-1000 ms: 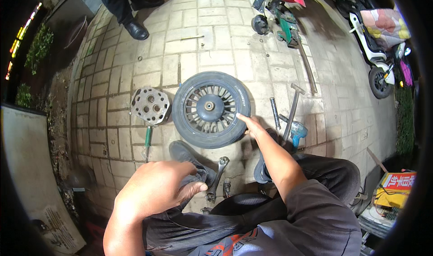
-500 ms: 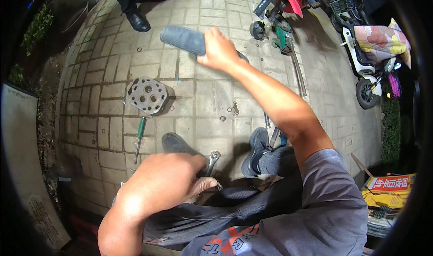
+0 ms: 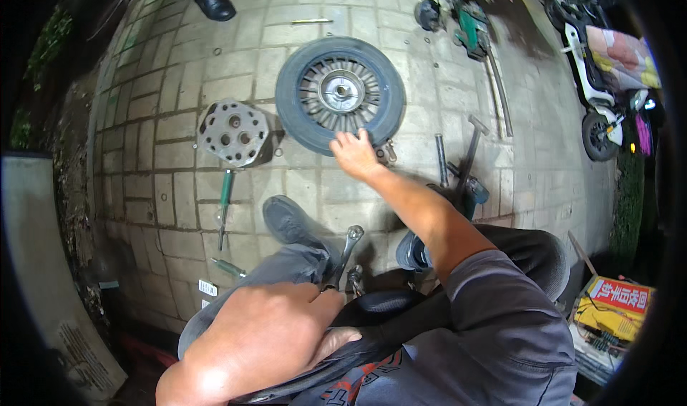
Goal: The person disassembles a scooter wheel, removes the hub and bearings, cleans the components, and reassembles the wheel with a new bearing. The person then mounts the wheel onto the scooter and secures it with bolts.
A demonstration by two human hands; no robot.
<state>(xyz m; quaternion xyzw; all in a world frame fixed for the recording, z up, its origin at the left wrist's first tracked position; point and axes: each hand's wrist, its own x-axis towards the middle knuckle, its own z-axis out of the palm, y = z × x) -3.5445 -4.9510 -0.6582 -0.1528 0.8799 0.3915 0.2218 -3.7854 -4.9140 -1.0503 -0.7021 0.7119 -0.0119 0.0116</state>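
While the wheel (image 3: 342, 91) is laid flat on the paving (image 3: 179, 205), just right of the holed metal block (image 3: 235, 149), the tyre (image 3: 299, 128) is touched at its near edge by the right hand (image 3: 355, 155), fingers bent and slightly parted; whether it's gripped cannot be told! Well nearer than the block, off to its right, the left hand (image 3: 275, 327) is held half-curled, contents hidden. Just short of the block, a green-handled screwdriver (image 3: 227, 187) is spotted.

Right hand (image 3: 354, 152) on the wheel (image 3: 341, 91) — metal block (image 3: 235, 130) nearby
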